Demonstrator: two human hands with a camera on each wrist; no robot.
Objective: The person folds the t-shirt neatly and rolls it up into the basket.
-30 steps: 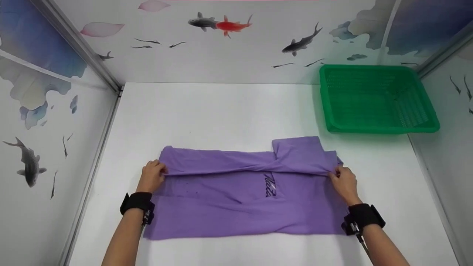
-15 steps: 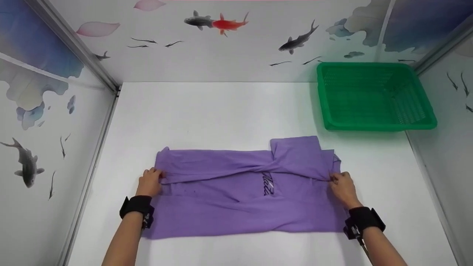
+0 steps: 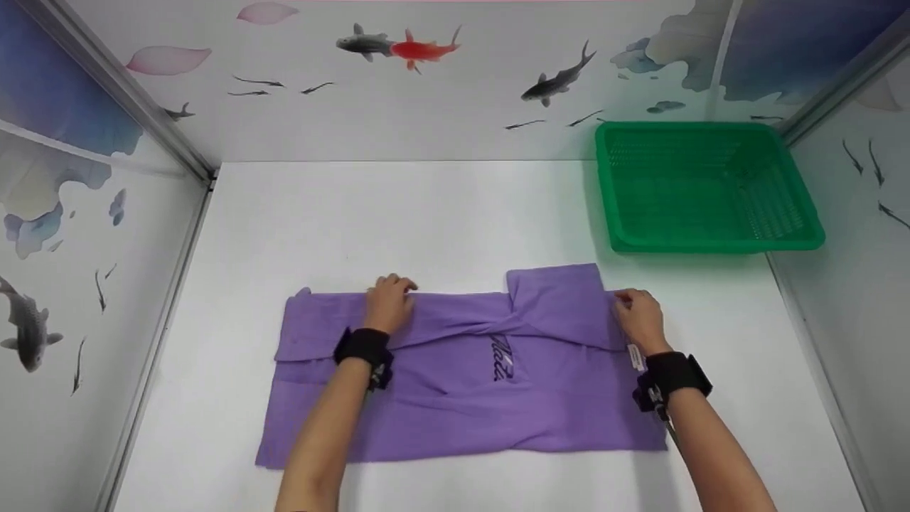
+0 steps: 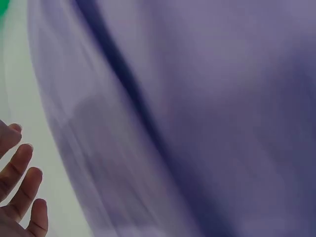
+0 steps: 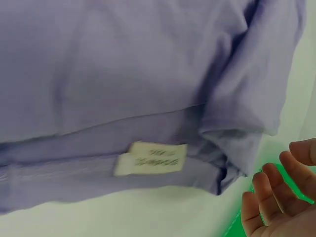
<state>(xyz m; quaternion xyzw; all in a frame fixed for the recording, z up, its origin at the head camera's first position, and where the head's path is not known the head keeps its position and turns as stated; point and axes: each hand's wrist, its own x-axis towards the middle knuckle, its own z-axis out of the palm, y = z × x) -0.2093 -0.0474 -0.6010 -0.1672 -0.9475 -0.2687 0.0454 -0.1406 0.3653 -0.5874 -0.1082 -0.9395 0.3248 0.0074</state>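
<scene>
A purple T-shirt (image 3: 455, 427) lies on the white table, its far and near sides folded inward over dark lettering (image 3: 502, 359) at the middle. A sleeve (image 3: 558, 295) sticks out past the far edge. My left hand (image 3: 390, 302) is over the far fold; in the left wrist view its fingers (image 4: 22, 192) are loosely bent beside the cloth. By the shirt's far right corner is my right hand (image 3: 642, 320), its fingers (image 5: 269, 192) relaxed and apart from the fabric in the right wrist view. A white label (image 5: 153, 158) shows along the shirt's right end.
A green plastic basket (image 3: 718, 245) stands at the back right of the table (image 3: 398, 220). White panels with painted fish (image 3: 426, 50) enclose the back and both sides. Both wrists wear black straps (image 3: 364, 347) with small cameras.
Both hands have let go of the folded edge. The left hand has moved right and away over the far fold; the right hand has moved to the far right corner. The fold now lies flat.
</scene>
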